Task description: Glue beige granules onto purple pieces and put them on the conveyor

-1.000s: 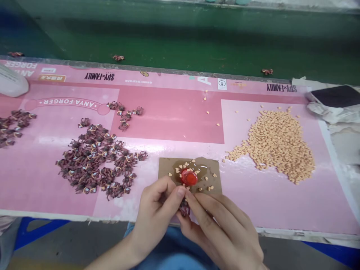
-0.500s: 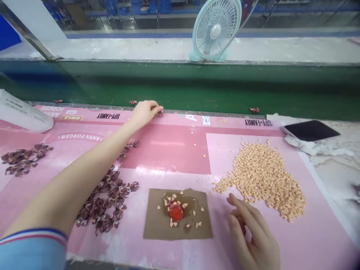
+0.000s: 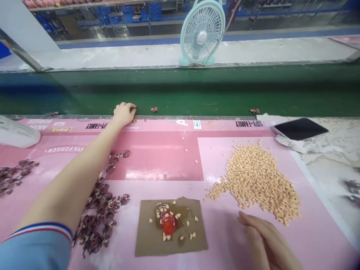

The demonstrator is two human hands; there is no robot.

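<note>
My left hand (image 3: 125,113) stretches to the near edge of the green surface, fingers curled in a pinch; what lies between the fingertips is mostly hidden. Just right of it on the green surface rests a small dark-red piece (image 3: 154,109). My right hand (image 3: 268,240) hovers at the lower right, its fingers closed together, contents hidden. Near it lies a heap of small tan heart-like pieces (image 3: 253,176). A brown card (image 3: 143,240) bears a red round cap-like thing (image 3: 168,226), wet liquid and scattered tan pieces. Dark curled pieces (image 3: 98,213) are piled beneath my left forearm.
A pink printed sheet (image 3: 165,157) covers the table. More dark pieces (image 3: 17,174) and a white container (image 3: 19,133) are at the left. A phone (image 3: 300,128) lies on crumpled paper at the right. Behind the green surface, a turquoise fan (image 3: 201,35) stands on a ledge.
My left hand has moved left along the green edge; a dark-red piece now lies where its fingertips were. My right hand's fingers have drawn closer together. The view has shifted slightly.
</note>
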